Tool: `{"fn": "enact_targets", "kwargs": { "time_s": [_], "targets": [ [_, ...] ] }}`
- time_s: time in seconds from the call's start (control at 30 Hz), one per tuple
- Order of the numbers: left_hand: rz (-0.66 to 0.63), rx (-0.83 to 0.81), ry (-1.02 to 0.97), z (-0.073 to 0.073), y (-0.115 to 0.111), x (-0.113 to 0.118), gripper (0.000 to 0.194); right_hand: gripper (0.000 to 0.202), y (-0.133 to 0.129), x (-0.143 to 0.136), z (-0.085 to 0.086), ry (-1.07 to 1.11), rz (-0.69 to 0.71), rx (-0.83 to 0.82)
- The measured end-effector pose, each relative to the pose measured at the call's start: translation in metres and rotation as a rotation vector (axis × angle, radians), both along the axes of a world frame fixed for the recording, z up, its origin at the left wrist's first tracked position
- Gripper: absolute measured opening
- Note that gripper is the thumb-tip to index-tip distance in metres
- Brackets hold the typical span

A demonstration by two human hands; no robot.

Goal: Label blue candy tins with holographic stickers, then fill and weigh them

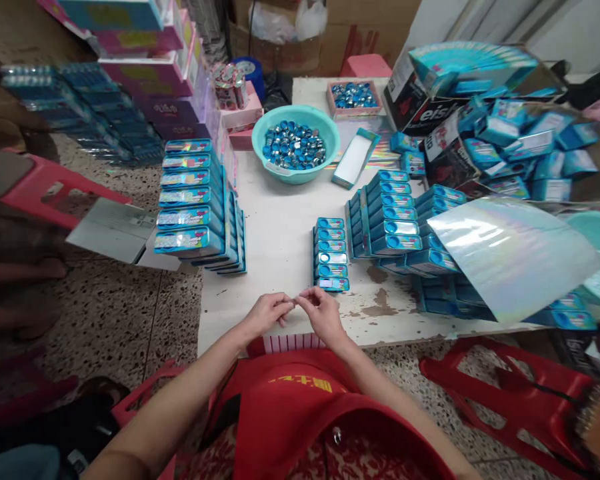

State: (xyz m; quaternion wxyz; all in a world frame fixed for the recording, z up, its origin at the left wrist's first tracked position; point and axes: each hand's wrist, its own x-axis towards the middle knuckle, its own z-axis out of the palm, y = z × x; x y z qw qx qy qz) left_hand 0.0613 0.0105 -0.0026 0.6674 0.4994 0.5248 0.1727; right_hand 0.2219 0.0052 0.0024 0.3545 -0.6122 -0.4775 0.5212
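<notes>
Near the table's front edge, my left hand (269, 312) and my right hand (323, 312) meet with their fingertips pinched close together. Whatever lies between the fingertips is too small to make out. Just beyond my right hand stands a short row of small blue tins (331, 257) with patterned ends. A turquoise bowl (296, 175) farther back holds many small blue and silver round pieces (295, 143). Taller stacks of similar blue tins rise at the left (190, 200) and at the right (393, 213).
An open blue-edged box (356, 159) lies right of the bowl, with a pink tray (354, 115) of round pieces behind. Cartons of blue packets (530, 147) fill the back right. A shiny sheet (517, 257) covers tins. Red stools (520, 400) stand on the floor.
</notes>
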Motion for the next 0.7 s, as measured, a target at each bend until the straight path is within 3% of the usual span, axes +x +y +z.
{"fn": "enact_targets", "kwargs": {
  "time_s": [0.13,0.27,0.43,0.6,0.7],
  "targets": [
    [-0.028,0.039,-0.038,0.004,0.049,0.024,0.026,0.019,0.025,0.016,-0.005,-0.149,-0.271,0.096],
    [-0.068,0.045,-0.145,0.008,0.084,0.042,0.025,0.017,0.048,0.035,-0.007,-0.336,-0.374,0.164],
    [-0.124,0.157,-0.087,-0.009,0.093,0.058,0.015,0.015,0.057,0.050,-0.018,-0.496,-0.414,0.129],
    [-0.065,0.150,0.105,-0.033,0.095,0.073,0.017,0.011,0.060,0.054,-0.041,-0.425,-0.491,0.083],
    [-0.023,0.114,0.310,-0.039,0.088,0.073,0.024,0.028,0.058,0.055,-0.044,-0.336,-0.535,0.015]
  ]
}}
